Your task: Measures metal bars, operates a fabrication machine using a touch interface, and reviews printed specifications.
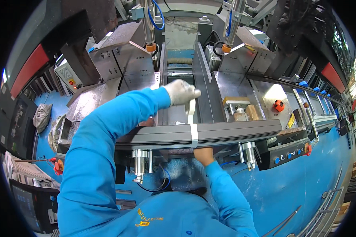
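Note:
A bundle of long dark grey metal profiles (pixel 158 135) lies crosswise in front of me, with a band of white tape (pixel 194 135) over it near the middle. My left hand (pixel 182 93), in a white glove, is held above the far side of the bundle, closed on the white tape. From the glove the tape runs down to the profiles. My right hand (pixel 204 155) is bare and reaches up against the near underside of the bundle, beside the tape's lower end. Its fingers are hidden behind the profiles.
Metal machine beds with angled fence plates (pixel 134 59) stand on both sides. An orange tape measure (pixel 279 105) and a yellow-handled tool (pixel 291 121) lie at the right. Below the profiles are cylinders (pixel 140 165) and a control panel (pixel 290 155) with blue buttons and a red knob.

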Available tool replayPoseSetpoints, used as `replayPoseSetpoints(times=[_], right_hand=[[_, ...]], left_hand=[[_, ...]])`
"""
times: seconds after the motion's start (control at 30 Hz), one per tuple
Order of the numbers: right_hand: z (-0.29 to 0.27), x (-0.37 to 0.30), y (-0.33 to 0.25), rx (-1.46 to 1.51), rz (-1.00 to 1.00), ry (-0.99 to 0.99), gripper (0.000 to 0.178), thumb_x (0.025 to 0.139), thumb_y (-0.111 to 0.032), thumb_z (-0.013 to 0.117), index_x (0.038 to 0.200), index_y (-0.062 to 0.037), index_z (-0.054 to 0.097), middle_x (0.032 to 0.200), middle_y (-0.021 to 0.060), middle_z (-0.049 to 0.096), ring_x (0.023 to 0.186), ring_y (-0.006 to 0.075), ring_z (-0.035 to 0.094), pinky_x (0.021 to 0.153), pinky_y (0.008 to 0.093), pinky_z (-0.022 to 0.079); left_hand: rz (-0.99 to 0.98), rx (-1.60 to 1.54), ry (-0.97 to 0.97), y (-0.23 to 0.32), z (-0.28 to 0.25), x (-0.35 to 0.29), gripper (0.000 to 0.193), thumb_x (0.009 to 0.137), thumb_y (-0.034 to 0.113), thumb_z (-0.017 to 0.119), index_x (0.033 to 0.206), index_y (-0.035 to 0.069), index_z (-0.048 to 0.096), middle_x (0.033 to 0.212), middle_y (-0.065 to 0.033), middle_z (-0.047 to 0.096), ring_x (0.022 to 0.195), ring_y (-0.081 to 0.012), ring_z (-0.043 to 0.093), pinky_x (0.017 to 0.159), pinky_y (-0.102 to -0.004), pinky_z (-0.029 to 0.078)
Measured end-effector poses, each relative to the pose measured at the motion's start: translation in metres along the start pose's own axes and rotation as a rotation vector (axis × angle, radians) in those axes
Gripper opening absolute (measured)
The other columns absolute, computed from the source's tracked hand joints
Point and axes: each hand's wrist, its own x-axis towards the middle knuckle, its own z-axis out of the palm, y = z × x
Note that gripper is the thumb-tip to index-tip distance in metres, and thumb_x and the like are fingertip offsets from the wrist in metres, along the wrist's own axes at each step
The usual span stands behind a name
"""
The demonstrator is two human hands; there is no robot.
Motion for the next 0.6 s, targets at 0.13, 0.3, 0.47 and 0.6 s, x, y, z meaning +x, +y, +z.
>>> replayPoseSetpoints(times=[0.13,0.3,0.47,0.6], right_hand=[[-0.022,-0.047,-0.013,0.019,0.074,-0.057,0.032,0.086,-0.006,0.065,0.118,-0.0016,0.064,0.107,0.0123,0.068,0.094,0.0280,0.064,0.087,0.0384,0.052],[-0.085,-0.044,-0.074,0.219,-0.005,-0.005,0.030,0.085,-0.004,0.065,0.115,-0.0007,0.065,0.099,0.0117,0.069,0.082,0.0266,0.065,0.078,0.0359,0.053],[-0.137,0.010,-0.132,0.335,-0.049,0.108,0.035,0.085,-0.001,0.063,0.120,-0.0002,0.062,0.096,0.0099,0.069,0.080,0.0188,0.063,0.078,0.0279,0.051],[-0.142,0.051,-0.153,0.388,0.020,0.105,0.031,0.090,-0.003,0.060,0.120,0.0022,0.059,0.093,0.0101,0.069,0.082,0.0174,0.063,0.081,0.0267,0.050]], left_hand=[[-0.087,0.030,0.079,-0.011,-0.038,-0.002,0.025,0.081,0.019,0.075,0.099,0.007,0.061,0.085,-0.0116,0.071,0.076,-0.0269,0.072,0.066,-0.0330,0.058],[-0.095,0.065,0.152,0.007,-0.091,-0.013,0.027,0.080,0.019,0.076,0.098,0.008,0.060,0.082,-0.0099,0.070,0.074,-0.0266,0.072,0.065,-0.0329,0.057],[-0.041,0.064,0.229,0.045,-0.124,-0.036,0.029,0.077,0.019,0.076,0.099,0.008,0.060,0.082,-0.0101,0.069,0.073,-0.0279,0.071,0.065,-0.0334,0.057],[-0.007,0.057,0.373,0.069,-0.133,-0.055,0.032,0.075,0.019,0.076,0.100,0.008,0.060,0.082,-0.0112,0.067,0.076,-0.0289,0.071,0.065,-0.0345,0.057]])
